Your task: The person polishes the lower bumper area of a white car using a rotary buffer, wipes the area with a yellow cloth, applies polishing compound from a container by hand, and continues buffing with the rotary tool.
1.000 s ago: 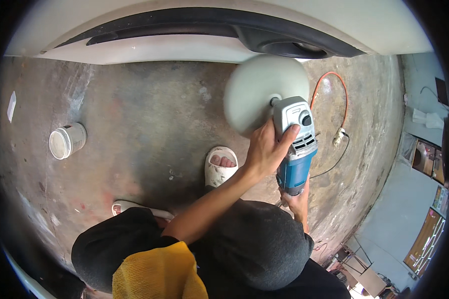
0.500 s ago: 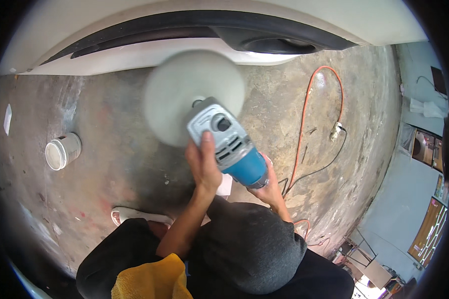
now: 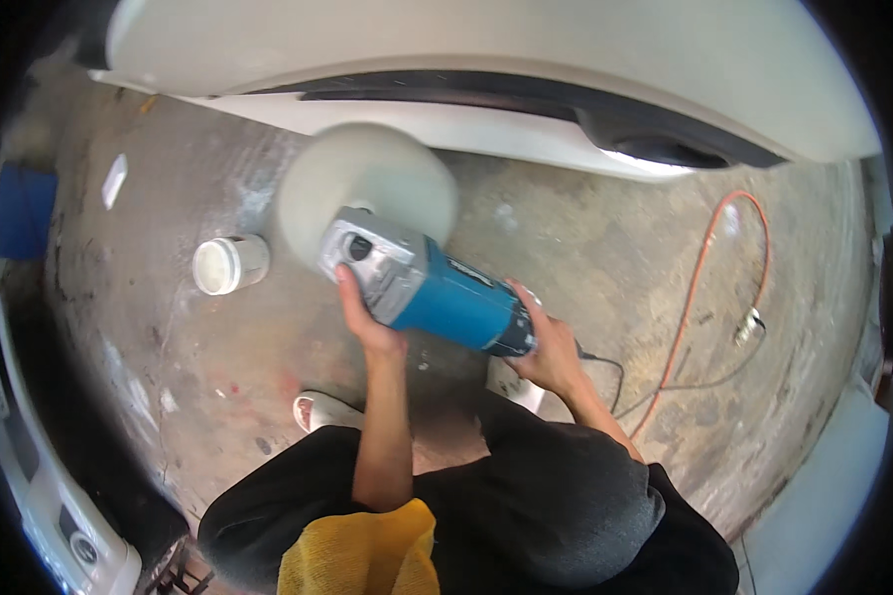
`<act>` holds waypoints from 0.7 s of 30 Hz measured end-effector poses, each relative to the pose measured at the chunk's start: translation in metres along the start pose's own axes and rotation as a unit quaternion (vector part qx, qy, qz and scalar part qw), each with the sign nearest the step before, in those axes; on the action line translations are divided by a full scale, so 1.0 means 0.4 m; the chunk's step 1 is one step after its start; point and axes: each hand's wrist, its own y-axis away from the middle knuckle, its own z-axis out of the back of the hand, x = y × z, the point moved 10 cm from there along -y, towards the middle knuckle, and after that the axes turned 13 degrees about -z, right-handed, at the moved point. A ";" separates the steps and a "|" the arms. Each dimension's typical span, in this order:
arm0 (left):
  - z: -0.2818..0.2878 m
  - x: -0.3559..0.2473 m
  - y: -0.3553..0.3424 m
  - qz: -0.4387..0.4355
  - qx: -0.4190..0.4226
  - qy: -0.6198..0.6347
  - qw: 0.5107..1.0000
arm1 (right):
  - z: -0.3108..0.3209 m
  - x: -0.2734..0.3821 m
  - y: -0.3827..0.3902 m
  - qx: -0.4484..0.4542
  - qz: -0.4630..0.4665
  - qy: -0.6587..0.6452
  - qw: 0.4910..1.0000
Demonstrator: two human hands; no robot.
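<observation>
A blue and grey power polisher (image 3: 422,283) with a large pale round pad (image 3: 365,203) hangs over the concrete floor, below the white car body (image 3: 486,79). My left hand (image 3: 362,317) grips the grey head end of the polisher. My right hand (image 3: 546,347) holds its rear handle, where the cord leaves. The pad looks blurred. It sits close to the lower edge of the white panel; contact cannot be told.
A white lidded tub (image 3: 223,265) stands on the floor left of the pad. An orange extension cord (image 3: 709,268) loops at the right. A yellow cloth (image 3: 362,555) lies on my lap. A blue item (image 3: 25,208) lies far left. Another white car part (image 3: 30,476) curves along the lower left.
The polisher has swung left along the car's lower panel, turning from upright to pointing left. Both hands moved with it and kept their grip.
</observation>
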 end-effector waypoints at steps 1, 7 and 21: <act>0.007 -0.007 -0.004 -0.006 -0.021 0.000 1.000 | 0.002 0.018 -0.006 0.006 0.018 -0.009 1.000; -0.032 -0.035 -0.047 -0.042 0.018 -0.011 0.999 | 0.030 0.053 -0.096 0.021 0.049 -0.023 0.998; 0.021 -0.113 -0.153 -0.151 0.039 -0.049 0.987 | -0.057 0.171 -0.248 0.047 0.169 -0.080 0.981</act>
